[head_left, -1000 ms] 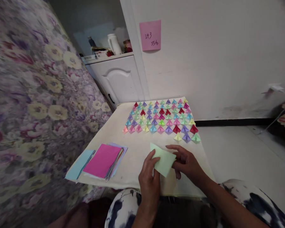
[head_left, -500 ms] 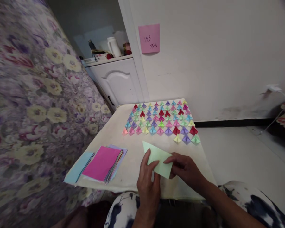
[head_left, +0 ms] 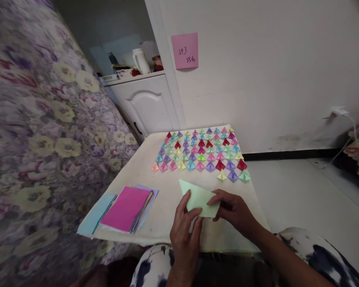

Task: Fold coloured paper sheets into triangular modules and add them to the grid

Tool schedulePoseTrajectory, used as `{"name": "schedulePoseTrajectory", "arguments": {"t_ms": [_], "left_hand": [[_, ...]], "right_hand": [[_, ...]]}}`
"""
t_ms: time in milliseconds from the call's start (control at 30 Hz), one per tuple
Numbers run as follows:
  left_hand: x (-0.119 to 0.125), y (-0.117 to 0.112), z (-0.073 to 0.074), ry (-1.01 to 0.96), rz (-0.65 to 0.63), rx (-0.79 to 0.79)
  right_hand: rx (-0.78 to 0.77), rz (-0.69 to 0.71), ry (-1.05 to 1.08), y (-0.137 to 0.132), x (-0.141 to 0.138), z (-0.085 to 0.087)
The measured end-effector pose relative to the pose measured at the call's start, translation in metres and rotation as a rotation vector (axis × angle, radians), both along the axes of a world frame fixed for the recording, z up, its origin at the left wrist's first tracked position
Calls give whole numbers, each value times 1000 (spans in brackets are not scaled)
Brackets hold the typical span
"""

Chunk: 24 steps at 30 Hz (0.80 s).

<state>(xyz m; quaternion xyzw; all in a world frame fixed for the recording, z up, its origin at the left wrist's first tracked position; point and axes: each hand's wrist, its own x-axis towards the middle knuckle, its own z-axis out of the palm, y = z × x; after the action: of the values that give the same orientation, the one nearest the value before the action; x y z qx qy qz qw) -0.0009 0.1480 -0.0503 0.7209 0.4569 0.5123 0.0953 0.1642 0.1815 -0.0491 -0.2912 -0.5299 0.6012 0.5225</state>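
A light green sheet of paper [head_left: 198, 198], folded to a triangle-like shape, is held just above the near edge of a cream table [head_left: 143, 171]. My left hand [head_left: 184, 231] pinches its lower left edge with fingers closed on it. My right hand [head_left: 235, 211] grips its right corner. Beyond the hands, several small folded paper shapes in many colours [head_left: 202, 153] lie in rows on the table.
A stack of coloured paper sheets with a pink one on top [head_left: 125, 209] lies at the table's near left. A floral cloth [head_left: 32, 131] fills the left. A white cabinet [head_left: 145, 103] with a jug stands behind. A pink note [head_left: 184, 50] hangs on the wall.
The green paper has gone from a flat rectangle-like sheet to a folded triangular shape, with both hands shifting along its edges. The camera view drifted slightly.
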Motion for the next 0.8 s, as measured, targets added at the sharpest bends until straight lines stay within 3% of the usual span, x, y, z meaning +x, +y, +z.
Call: {"name": "schedulePoseTrajectory", "arguments": {"t_ms": [167, 333, 467, 600, 800], "left_hand": [[7, -4, 7, -103, 58, -88], [17, -6, 15, -516, 4, -223], [16, 0, 11, -795, 45, -417], [10, 9, 4, -1028, -53, -627], [7, 15, 0, -1131, -165, -766]], "right_hand": [[65, -60, -62, 1, 1, 1], [132, -108, -161, 0, 0, -1], [210, -129, -307, -1, 0, -3], [236, -92, -356, 0, -1, -5], [178, -65, -405, 3, 0, -7]]}}
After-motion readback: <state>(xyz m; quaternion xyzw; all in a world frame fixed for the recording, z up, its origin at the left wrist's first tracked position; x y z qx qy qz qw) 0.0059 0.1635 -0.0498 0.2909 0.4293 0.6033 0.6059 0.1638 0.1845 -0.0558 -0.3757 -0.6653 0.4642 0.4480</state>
